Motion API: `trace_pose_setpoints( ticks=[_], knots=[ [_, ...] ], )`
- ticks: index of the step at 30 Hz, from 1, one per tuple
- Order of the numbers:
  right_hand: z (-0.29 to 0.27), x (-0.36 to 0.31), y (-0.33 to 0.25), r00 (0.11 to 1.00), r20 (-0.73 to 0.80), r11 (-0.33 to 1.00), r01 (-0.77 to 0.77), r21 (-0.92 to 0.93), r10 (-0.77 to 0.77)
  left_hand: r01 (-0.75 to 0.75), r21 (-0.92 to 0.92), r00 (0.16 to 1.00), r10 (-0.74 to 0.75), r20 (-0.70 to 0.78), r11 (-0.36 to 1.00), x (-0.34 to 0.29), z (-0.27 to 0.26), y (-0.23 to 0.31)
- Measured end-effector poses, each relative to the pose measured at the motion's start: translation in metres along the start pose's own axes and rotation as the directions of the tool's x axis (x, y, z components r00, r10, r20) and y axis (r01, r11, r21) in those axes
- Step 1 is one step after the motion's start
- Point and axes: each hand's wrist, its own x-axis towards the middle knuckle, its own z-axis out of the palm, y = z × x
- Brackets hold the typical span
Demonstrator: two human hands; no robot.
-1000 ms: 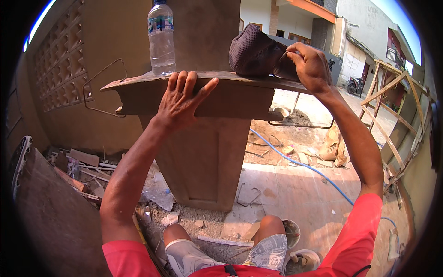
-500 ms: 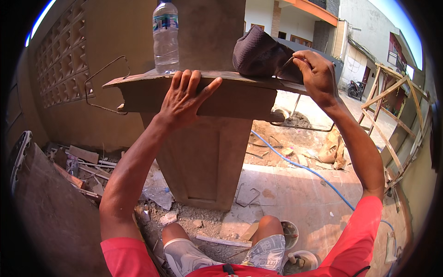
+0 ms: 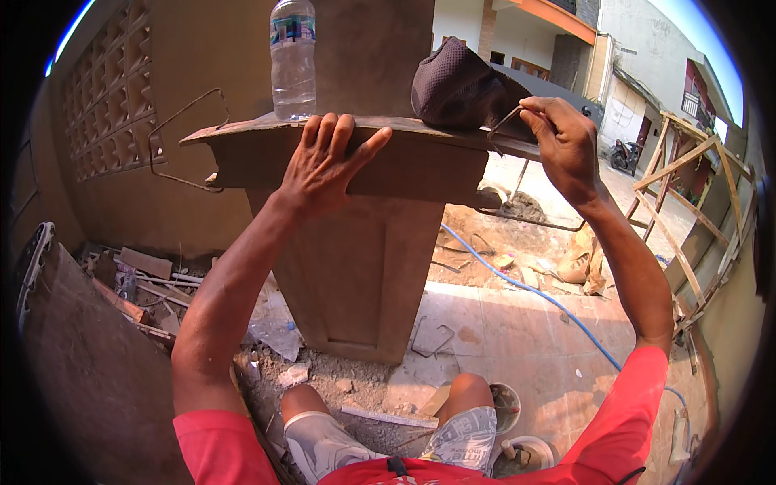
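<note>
A brown moulded ledge (image 3: pixel 380 166) tops a panelled pillar in front of me. Against its front face lies my left hand (image 3: pixel 319 162), the fingers apart and reaching over the top edge, with the thumb stretched right. My right hand (image 3: pixel 562 145), above the ledge's right end, is closed in a pinch on a thin bent metal rod (image 3: pixel 508 121). The rod's lower end comes down at the ledge edge, just right of a dark mesh cap (image 3: pixel 454 85). Behind my left fingers stands a clear water bottle (image 3: pixel 293 77).
Bent rods stick out at the ledge's left (image 3: pixel 152 153) and right (image 3: pixel 537 221). Rubble (image 3: pixel 323 384) and two buckets (image 3: pixel 506 408) lie around my knees. A blue hose (image 3: pixel 533 289) crosses the tiled floor. Wooden framing (image 3: pixel 687 178) stands at the right.
The rod in my right hand has turned, and its bent end now shows pointing down at the ledge. My right hand has shifted slightly down and right; my left hand stays on the ledge.
</note>
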Motion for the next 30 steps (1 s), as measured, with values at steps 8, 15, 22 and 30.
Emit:
trace_pose_setpoints(
  ticks=[8, 15, 22, 30],
  knots=[
    [-0.004, -0.008, -0.005, 0.998, 0.004, 0.998, 0.067, -0.015, -0.067, 0.000, -0.035, 1.000, 0.000, -0.013, 0.999, 0.001, -0.005, 0.001],
    [-0.005, -0.018, -0.007, 0.998, 0.013, 0.998, 0.056, 0.005, -0.056, 0.002, -0.024, 1.000, -0.002, 0.002, 1.000, 0.001, -0.004, 0.001],
    [-0.004, -0.028, -0.007, 0.999, 0.040, 1.000, -0.014, 0.013, 0.013, 0.008, -0.029, 0.999, -0.007, 0.033, 1.000, 0.000, -0.005, 0.001],
    [-0.013, -0.054, -0.020, 0.996, 0.063, 0.996, -0.069, 0.053, 0.065, 0.014, -0.017, 1.000, -0.014, 0.021, 1.000, 0.000, -0.007, 0.001]
  ],
)
